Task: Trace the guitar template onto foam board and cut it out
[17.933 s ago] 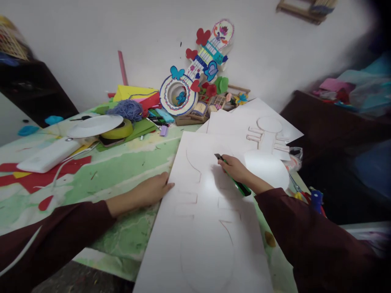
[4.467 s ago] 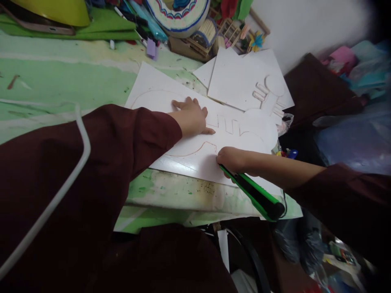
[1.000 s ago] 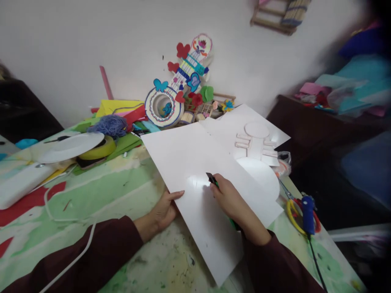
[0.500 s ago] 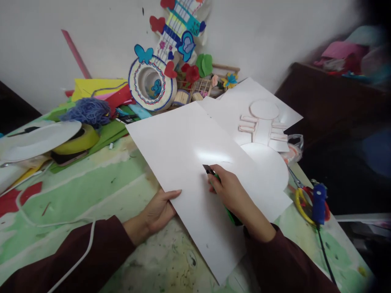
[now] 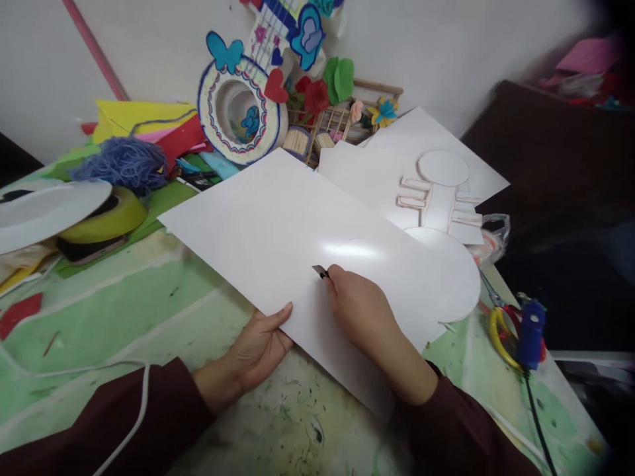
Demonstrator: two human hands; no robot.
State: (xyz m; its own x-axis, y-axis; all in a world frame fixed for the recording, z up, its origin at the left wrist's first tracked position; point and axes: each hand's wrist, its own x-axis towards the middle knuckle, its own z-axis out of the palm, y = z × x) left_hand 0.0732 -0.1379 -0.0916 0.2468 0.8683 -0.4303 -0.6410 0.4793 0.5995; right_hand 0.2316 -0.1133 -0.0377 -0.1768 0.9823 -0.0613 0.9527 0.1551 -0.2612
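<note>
A large white sheet of board (image 5: 248, 225) lies slanted across the middle of the table. My left hand (image 5: 260, 347) grips its near edge, thumb on top and fingers underneath. Closed around a utility knife (image 5: 320, 271) is my right hand (image 5: 364, 314), over the sheet; the blade points left and the handle is hidden in the fist. I cannot tell whether the blade touches the surface. Beyond the sheet's right side lie a rounded white piece (image 5: 454, 277) and a cut-out figure (image 5: 439, 205) with an oval top and outlined strips.
Scissors (image 5: 506, 330) and a blue glue gun (image 5: 530, 334) lie at the right edge. A decorated paper guitar (image 5: 243, 112) leans on the wall. Blue yarn (image 5: 122, 165), yellow tape (image 5: 106, 215) and a white plate (image 5: 54, 208) are at left. A white cable (image 5: 143, 396) crosses my left sleeve.
The sheet has turned counterclockwise, its far left corner swinging left. My right hand has rolled over, hiding the knife's green handle, and the blade has shifted slightly left. The camera view has shifted too.
</note>
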